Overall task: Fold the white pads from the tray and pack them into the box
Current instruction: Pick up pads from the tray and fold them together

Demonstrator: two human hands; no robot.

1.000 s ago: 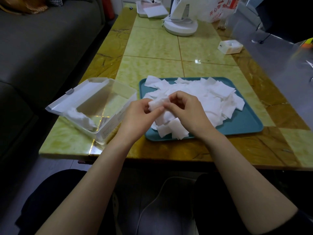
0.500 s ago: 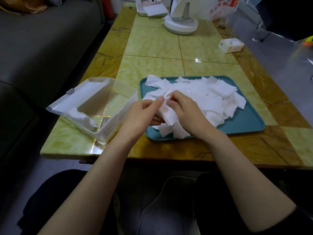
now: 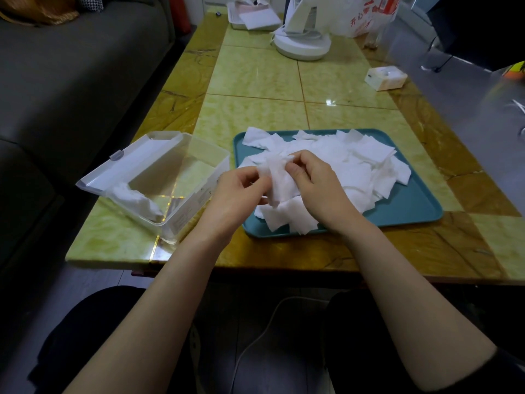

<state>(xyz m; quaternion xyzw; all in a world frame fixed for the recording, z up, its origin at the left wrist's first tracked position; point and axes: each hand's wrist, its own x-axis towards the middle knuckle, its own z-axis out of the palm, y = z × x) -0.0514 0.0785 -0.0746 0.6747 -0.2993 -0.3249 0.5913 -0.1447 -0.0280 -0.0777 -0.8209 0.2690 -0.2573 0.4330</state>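
We hold one white pad (image 3: 279,180) above the near left corner of the tray (image 3: 412,206). Our left hand (image 3: 238,194) pinches its left edge and our right hand (image 3: 318,186) pinches its top. It hangs creased, so we judge the fold half made. The loose pile (image 3: 355,166) covers most of the tray, near the table (image 3: 255,72) front edge. The clear box (image 3: 199,155) stands open just left, with folded pads (image 3: 136,200) inside. Next we need to match the edges, press the crease, and carry the pad into the box.
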